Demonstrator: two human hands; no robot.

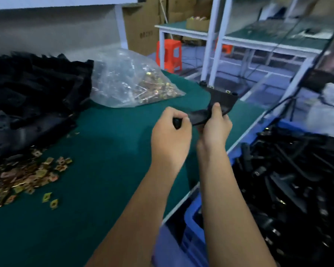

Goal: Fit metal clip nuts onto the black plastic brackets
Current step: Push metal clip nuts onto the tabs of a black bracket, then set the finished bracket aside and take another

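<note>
black plastic bracket (218,105) gripped between left hand (171,135) and right hand (216,128).

On the table (104,151), loose clip nuts (27,176) lie left, bag (131,81) behind, crate (193,218) right.

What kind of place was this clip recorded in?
Most likely a small factory assembly bench. Both hands hold a black bracket over a green-topped table bearing loose clip nuts and a bagful, with a blue crate of black parts alongside.
</note>
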